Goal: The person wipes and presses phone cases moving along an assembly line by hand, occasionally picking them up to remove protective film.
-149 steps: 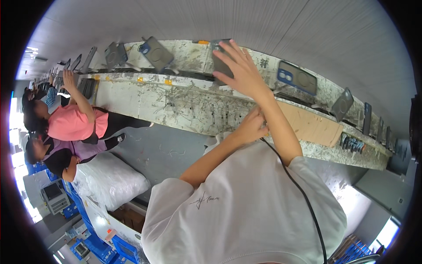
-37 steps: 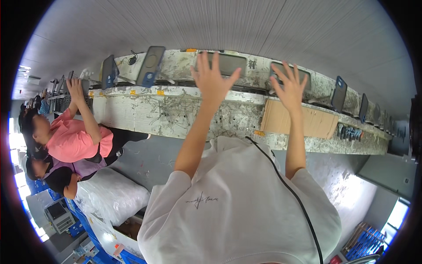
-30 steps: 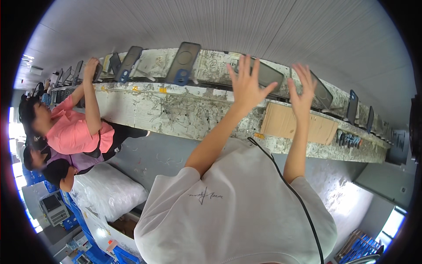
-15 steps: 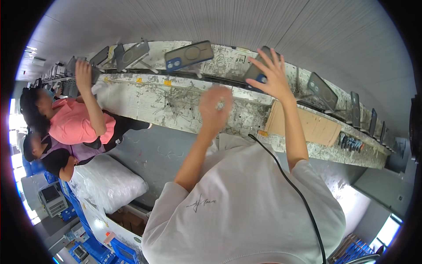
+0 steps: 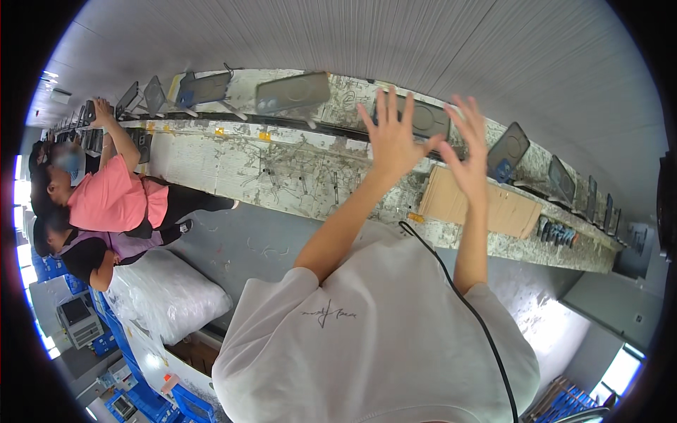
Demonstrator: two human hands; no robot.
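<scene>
My left hand (image 5: 395,141) is raised over the line with its fingers spread. To its right my right hand (image 5: 468,149) also has its fingers apart. A dark translucent phone case (image 5: 423,116) with a ring on its back lies tilted between and behind the hands, and the left hand covers part of it. Whether either hand touches it I cannot tell, but neither is wrapped round it. A similar phone case (image 5: 293,93) stands farther left. To the right is another phone case (image 5: 509,149) with a blue camera area.
More cases sit on pale holders along the dark track. A cardboard sheet (image 5: 479,201) lies on the worn white bench (image 5: 233,158). Several small dark pieces (image 5: 557,231) are at its right. Left are a co-worker in pink (image 5: 116,194), another person, and a large plastic-wrapped bundle (image 5: 173,292).
My left hand has risen and moved right, toward the case. My right hand has shifted slightly right and lower, off the case. That case now lies less steeply. The pink-sleeved co-worker's arm has moved left.
</scene>
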